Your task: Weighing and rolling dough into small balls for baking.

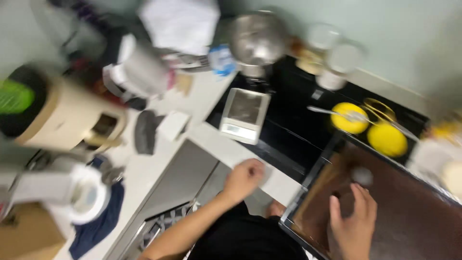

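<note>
The view is blurred by motion. My left hand (244, 177) rests as a loose fist on the white counter edge (226, 149), holding nothing that I can see. My right hand (355, 224) hovers with fingers spread over a large dark baking tray (409, 212) filled with a flat brown layer. A small pale round lump (362, 176) sits on that layer just beyond my fingertips. A kitchen scale (244, 115) stands on the black surface ahead of my left hand.
Two yellow round pieces (370, 130) and a metal utensil (332, 112) lie beyond the tray. A steel bowl (257, 41), jars (332, 58), a beige appliance (62, 120) and a white container (86, 195) crowd the counter.
</note>
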